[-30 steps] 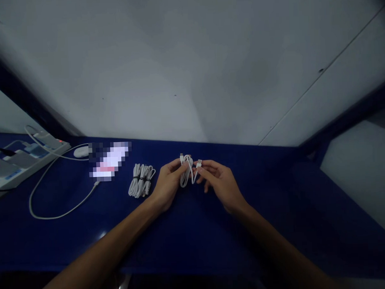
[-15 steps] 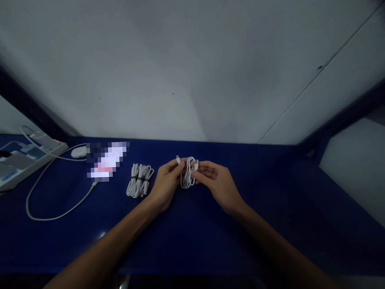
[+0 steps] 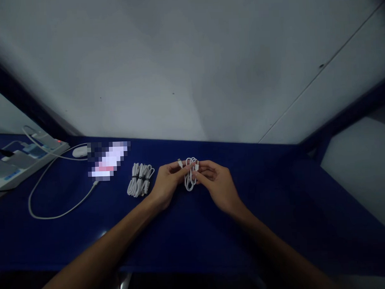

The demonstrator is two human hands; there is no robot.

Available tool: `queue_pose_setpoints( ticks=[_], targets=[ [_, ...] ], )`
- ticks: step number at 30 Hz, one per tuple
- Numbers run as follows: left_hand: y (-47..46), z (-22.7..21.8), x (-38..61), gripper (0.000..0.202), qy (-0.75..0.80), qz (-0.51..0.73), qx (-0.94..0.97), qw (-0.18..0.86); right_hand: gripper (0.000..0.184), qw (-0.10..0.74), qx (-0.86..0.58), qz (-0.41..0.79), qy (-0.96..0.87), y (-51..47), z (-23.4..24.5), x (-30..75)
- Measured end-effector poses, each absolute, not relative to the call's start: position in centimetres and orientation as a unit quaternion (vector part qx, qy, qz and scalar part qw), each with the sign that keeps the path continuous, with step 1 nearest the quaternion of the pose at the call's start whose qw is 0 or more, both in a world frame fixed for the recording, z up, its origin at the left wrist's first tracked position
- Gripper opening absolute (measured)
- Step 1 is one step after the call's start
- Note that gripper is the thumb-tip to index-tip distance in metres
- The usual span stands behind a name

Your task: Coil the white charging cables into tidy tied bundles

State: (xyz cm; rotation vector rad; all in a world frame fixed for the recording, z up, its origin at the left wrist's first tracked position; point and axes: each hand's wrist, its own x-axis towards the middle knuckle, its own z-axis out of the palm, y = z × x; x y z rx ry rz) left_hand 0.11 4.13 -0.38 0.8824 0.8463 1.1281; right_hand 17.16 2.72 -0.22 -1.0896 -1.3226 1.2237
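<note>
A white charging cable (image 3: 189, 181), wound into long loops, is held between my two hands above the blue table. My left hand (image 3: 167, 181) pinches the loops from the left with thumb and fingers; a white plug end (image 3: 179, 162) sticks up beside its fingers. From the right, my right hand (image 3: 216, 180) grips the same coil, close to another white connector (image 3: 196, 166). Left of my left wrist lie several bundled white cables (image 3: 139, 180) with black ties around their middles.
A blurred-out lit screen (image 3: 109, 162) lies at the left with a white cord (image 3: 52, 218) running from it. Beside it is a small white rounded device (image 3: 80, 151). A white power strip (image 3: 23, 170) with plugs stands at the far left. A pale wall (image 3: 164, 69) rises behind the blue table (image 3: 189, 237).
My left thumb has moved right, onto the upper part of the loops. The coil looks slightly more spread, and the plug end by my left hand has shifted a little right and down.
</note>
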Motion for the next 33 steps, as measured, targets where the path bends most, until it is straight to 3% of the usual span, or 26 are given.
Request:
queue_pose_setpoints(
  ticks=[14, 33],
  targets=[
    [3.9, 0.3, 0.2, 0.033, 0.406, 0.521, 0.403, 0.633, 0.022, 0.495, -0.488, 0.450, -0.561, 2.9, -0.5, 17.2],
    [3.4, 0.4, 0.5, 0.038, 0.375, 0.485, 0.392, 0.686, 0.019, 0.519, -0.513, 0.274, -0.626, 2.0, -0.1, 16.4]
  ],
)
